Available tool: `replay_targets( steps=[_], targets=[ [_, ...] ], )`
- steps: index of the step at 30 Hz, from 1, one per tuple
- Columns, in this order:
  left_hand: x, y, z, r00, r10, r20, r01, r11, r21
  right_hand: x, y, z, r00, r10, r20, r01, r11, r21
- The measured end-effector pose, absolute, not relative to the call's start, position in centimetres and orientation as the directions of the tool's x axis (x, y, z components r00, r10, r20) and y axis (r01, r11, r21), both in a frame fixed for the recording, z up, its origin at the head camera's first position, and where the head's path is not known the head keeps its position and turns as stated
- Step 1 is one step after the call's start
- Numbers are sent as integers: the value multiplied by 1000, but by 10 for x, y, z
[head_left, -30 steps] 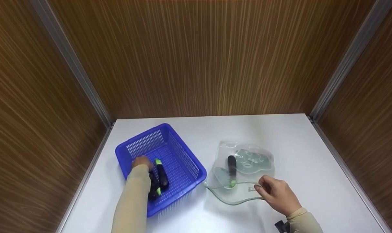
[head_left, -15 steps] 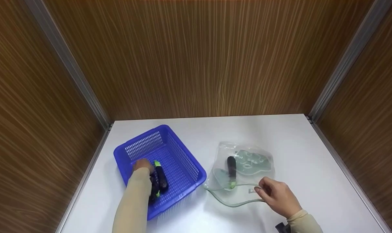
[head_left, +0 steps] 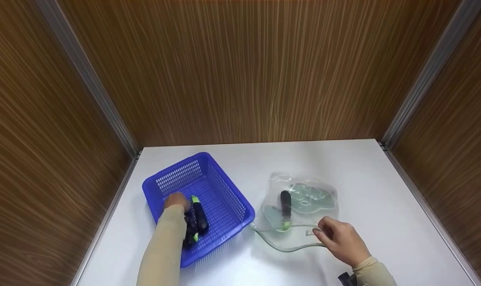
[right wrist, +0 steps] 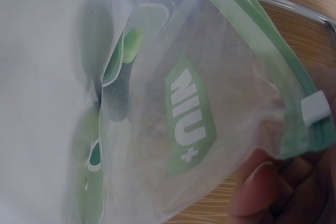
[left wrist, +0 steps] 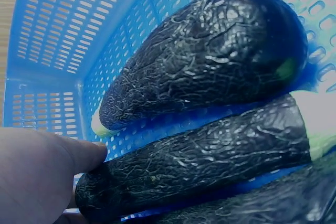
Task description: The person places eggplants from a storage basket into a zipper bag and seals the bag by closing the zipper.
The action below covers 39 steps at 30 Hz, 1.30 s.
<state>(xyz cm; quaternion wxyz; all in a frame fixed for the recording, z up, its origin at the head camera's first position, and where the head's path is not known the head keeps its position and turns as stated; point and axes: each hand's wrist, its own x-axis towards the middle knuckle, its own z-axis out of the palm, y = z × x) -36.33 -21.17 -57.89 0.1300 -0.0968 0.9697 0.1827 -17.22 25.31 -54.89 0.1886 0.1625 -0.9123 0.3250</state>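
In the blue basket (head_left: 233, 230), my left hand (head_left: 177, 201) is down among dark eggplants with green stem ends. The left wrist view shows my left hand (left wrist: 39, 174) with thumb and fingers around the blunt end of a slim eggplant (left wrist: 210, 156); a fatter eggplant (left wrist: 210, 51) lies beside it. My right hand (head_left: 342, 241) pinches the rim of a clear bag (head_left: 272, 182) with green edging, holding its mouth apart. One eggplant (head_left: 286, 203) lies inside the bag. The right wrist view shows my right hand (right wrist: 262, 187) at the bag's corner, near a white slider (right wrist: 316, 108).
A white table (head_left: 240, 159) carries the basket at left and the bag to its right. Wood-patterned panels (head_left: 240, 71) stand behind and at both sides, with grey metal strips at the corners. Another eggplant (head_left: 200, 216) lies right of my left hand in the basket.
My left hand has shifted slightly to the right within the basket, and the dark eggplants beside it have moved a little. My right hand and the bag hold nearly the same position.
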Motion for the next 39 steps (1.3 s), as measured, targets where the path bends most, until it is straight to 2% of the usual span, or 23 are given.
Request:
replay_targets(
  steps=[5, 12, 22, 27, 35, 39],
  targets=[
    [-364, -211, -576, -954, -142, -265, -238, 895, 376, -172, 252, -548, -879, -173, 444, -416, 733, -538],
    [-368, -208, -569, -981, -99, -165, -157, 905, 395, -171, 251, -547, -900, -150, 409, -376, 742, -555],
    [-364, -201, -555, -985, -107, -137, -159, 867, 472, -170, 252, -543, -935, -99, 340, -289, 767, -573],
    [-362, -200, -546, -993, -86, -81, -115, 871, 477, -170, 252, -542, -933, -101, 344, -295, 761, -577],
    [-359, -200, -531, -994, -83, -71, -107, 852, 512, -169, 251, -540, -935, -99, 340, -292, 759, -582],
    [-355, -201, -527, -997, -72, 6, -59, 866, 496, -169, 252, -540, -928, -111, 357, -313, 754, -577]
  ],
)
